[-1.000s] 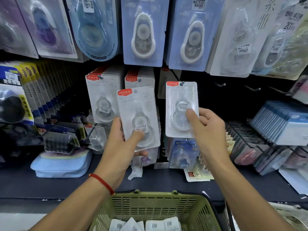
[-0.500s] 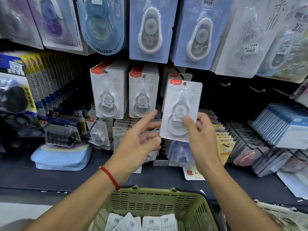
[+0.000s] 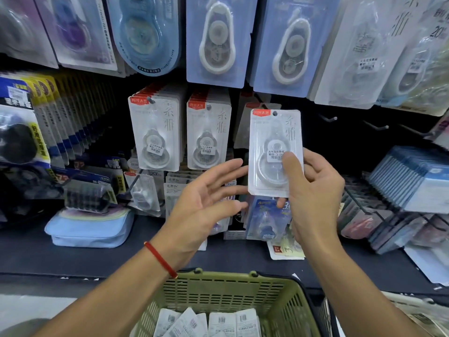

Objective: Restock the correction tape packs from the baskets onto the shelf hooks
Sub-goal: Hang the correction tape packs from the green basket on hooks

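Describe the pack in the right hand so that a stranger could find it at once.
Start from the green basket at the bottom and look straight up to the middle row of hooks. There the right hand pinches a white correction tape pack. Unlike the two hanging stacks to its left, it is a single pack with a thumb over its price sticker.

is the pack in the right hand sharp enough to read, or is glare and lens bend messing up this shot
Head view: the correction tape pack pinched by the right hand is fairly sharp, its price sticker mostly readable under soft blister glare; the open left hand is slightly motion-blurred; wide-angle distortion bends the upper blue packs and the green basket at the frame edges.
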Demonstrator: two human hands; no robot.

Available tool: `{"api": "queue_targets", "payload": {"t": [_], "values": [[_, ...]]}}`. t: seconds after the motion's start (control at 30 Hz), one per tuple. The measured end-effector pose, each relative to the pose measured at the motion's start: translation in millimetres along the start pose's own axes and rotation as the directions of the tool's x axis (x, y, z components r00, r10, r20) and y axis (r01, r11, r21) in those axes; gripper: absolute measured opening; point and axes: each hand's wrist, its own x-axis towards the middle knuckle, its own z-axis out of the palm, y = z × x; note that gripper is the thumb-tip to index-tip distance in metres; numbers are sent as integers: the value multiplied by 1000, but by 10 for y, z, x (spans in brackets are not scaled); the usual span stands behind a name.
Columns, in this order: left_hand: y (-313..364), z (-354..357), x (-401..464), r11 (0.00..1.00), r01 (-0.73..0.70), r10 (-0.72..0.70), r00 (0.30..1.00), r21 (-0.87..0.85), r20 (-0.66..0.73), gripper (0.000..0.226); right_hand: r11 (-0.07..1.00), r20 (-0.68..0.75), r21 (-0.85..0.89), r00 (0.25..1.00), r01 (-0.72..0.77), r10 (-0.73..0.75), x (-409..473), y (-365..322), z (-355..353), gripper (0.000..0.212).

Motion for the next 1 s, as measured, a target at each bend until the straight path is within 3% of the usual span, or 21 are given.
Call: {"api": "queue_targets", "payload": {"t": [0.1, 0.17, 0.23, 0.3, 0.43, 0.5, 0.63, 0.8, 0.87, 0.9, 0.93, 1.0], "values": [[28, 6, 27, 993, -24, 28, 999, 116, -34, 60, 999, -4, -54, 1000, -2, 2, 36, 40, 29, 23], [25, -27, 78, 919, -53, 100, 990, 390, -101, 56, 994, 3, -107, 1000, -25, 25, 129, 124, 52, 27], [6, -101, 168, 689, -47, 191, 974, 723, -119, 60, 973, -11, -229, 999, -39, 38, 288, 272, 111, 34], [-45, -207, 266, 460, -34, 191, 980, 887, -61, 67, 940, -20, -336, 998, -55, 52, 487, 440, 222, 42], [-196, -374, 358, 294, -70, 125, 992, 953, 34, 75, 910, -33, -402, 995, -100, 95, 863, 659, 474, 48], [-247, -412, 354, 275, -98, 144, 988, 956, 60, 75, 890, -46, -436, 991, -136, 129, 972, 691, 524, 52], [-298, -411, 275, 295, -92, 123, 991, 951, 58, 66, 744, 6, -658, 987, -116, 159, 978, 740, 388, 57], [-456, -392, -137, 204, -115, -49, 991, 972, 128, 51, 828, 201, -558, 977, 54, 71, 345, 759, -101, 18], [-612, -359, -414, 122, -154, -210, 962, 980, 177, 46, 820, 358, -567, 920, 78, 160, 2, 841, -317, 23], [-720, -350, -572, 80, -174, -310, 932, 982, 190, 46, 807, 445, -588, 857, 60, 260, -176, 927, -390, 24], [-841, -350, -733, 45, -192, -409, 892, 980, 193, 45, 773, 522, -632, 771, 62, 365, -345, 1056, -450, 21], [-1116, -380, -1056, -5, -216, -587, 791, 976, 172, 47, 623, 614, -752, 571, 215, 545, -695, 1413, -542, 17]]}}
